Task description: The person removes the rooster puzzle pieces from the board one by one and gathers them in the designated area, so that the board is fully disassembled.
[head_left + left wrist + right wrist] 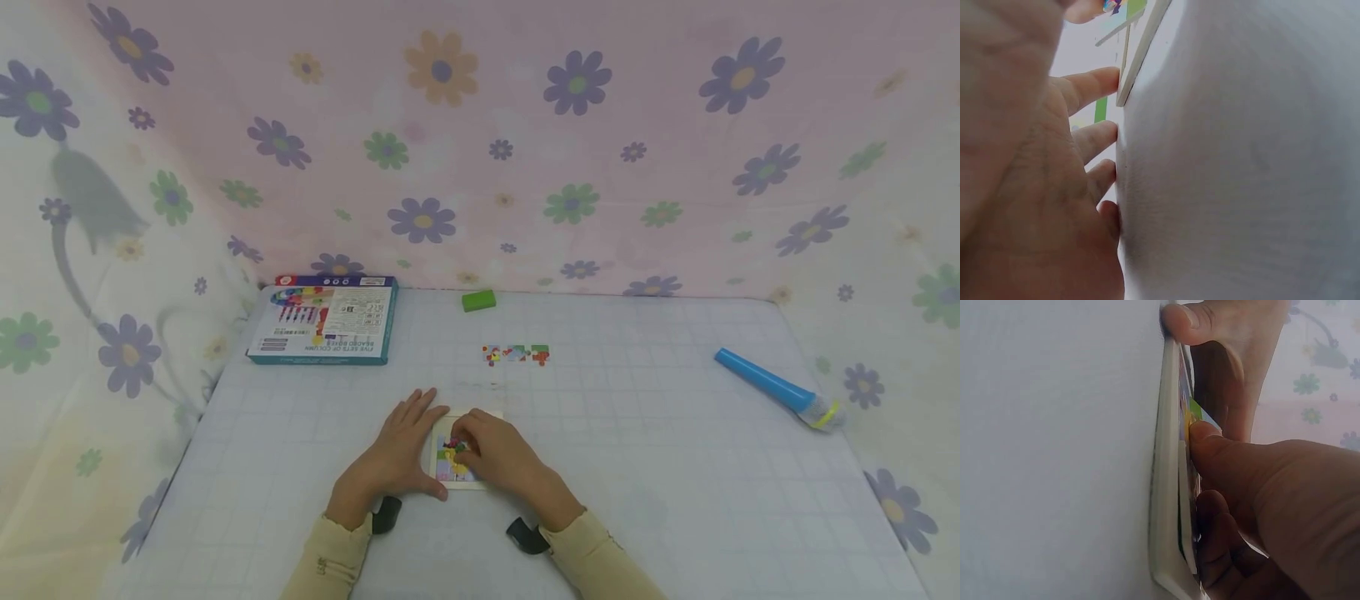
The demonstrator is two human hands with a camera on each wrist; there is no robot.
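A small picture puzzle board (467, 486) with a pale wooden rim lies on the table in front of me. My left hand (397, 450) is spread along its left side, fingers extended, with the thumb at the near left corner. In the left wrist view a fingertip (1107, 80) touches the rim. Over the board's right half, my right hand (506, 454) has bent fingers and pinches a puzzle piece (1196, 407) with green and light blue on it. The piece is tilted up from the board; my thumb and fingers hide much of it.
Beyond the board lie loose puzzle pieces (516, 353) in a row. Farther back is a green block (478, 301). A bead-set box (322, 321) lies at the back left, and a blue toy microphone (772, 385) at the right. Floral cloth (465, 167) hangs behind the table.
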